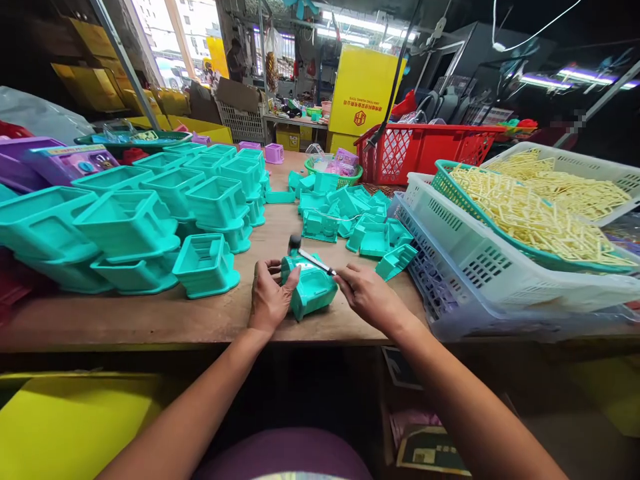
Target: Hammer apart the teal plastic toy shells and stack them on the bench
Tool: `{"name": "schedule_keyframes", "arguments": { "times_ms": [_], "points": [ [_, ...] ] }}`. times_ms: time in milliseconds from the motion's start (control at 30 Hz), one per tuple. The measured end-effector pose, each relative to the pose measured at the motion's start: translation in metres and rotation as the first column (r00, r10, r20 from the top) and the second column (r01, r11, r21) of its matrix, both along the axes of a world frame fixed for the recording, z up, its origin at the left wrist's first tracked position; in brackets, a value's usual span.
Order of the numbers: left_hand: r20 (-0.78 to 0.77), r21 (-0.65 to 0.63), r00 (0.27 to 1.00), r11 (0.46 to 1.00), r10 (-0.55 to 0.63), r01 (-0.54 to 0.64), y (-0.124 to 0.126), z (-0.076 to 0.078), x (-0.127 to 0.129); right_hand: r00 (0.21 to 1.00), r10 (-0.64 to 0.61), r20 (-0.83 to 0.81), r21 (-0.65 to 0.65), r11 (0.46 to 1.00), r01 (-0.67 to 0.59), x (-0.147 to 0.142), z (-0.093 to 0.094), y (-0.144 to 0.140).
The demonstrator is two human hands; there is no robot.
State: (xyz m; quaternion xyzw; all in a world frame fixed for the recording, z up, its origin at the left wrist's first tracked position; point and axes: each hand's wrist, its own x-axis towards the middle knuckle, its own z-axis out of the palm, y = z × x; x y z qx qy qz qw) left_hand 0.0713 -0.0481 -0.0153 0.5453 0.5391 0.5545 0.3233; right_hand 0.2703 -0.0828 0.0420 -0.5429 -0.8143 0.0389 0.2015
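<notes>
A: Item in hand?

B: One teal plastic housing [311,288], at the near edge of the wooden bench [150,317]. Left hand [269,297] closed around its left side, thumb on top. Right hand [367,293] pinched shut on one slim tool [315,261], black handle with a pale shaft, laid across the housing's top. The tool's tip is hard to make out.

A: Stock on the left?

B: Teal shells [205,263] in stacks, roughly a dozen visible; the far ones overlap, so no exact count. One purple boxed item [75,162] behind, partly cut off.

A: Centre and right?

B: One loose heap of small teal parts [350,213], uncountable. One red basket [425,150]. Two trays of pale yellow sticks [530,210], resting on white and bluish crates [480,267]; the lower crates' contents are hidden.
</notes>
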Motion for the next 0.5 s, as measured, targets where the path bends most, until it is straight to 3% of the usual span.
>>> {"name": "schedule_keyframes", "arguments": {
  "times_ms": [100,233,333,500],
  "points": [
    [-0.016,0.015,1.0,1.0,0.014,-0.014,0.0,0.0,0.0,0.999,0.015,-0.039,-0.001,1.0,-0.015,0.007,0.001,-0.003],
    [-0.019,0.002,1.0,1.0,0.012,-0.012,0.0,0.001,0.001,0.963,-0.038,-0.265,0.123,0.99,0.073,0.028,-0.001,-0.034],
    [-0.032,0.006,0.999,1.0,0.005,-0.005,0.001,0.0,0.001,0.943,-0.105,-0.315,0.119,0.982,0.15,0.044,-0.016,-0.068],
    [-0.022,0.026,1.0,1.0,0.007,-0.006,0.001,0.0,0.001,0.951,-0.114,-0.288,0.061,0.989,0.137,0.048,-0.046,-0.101]
  ]
}}
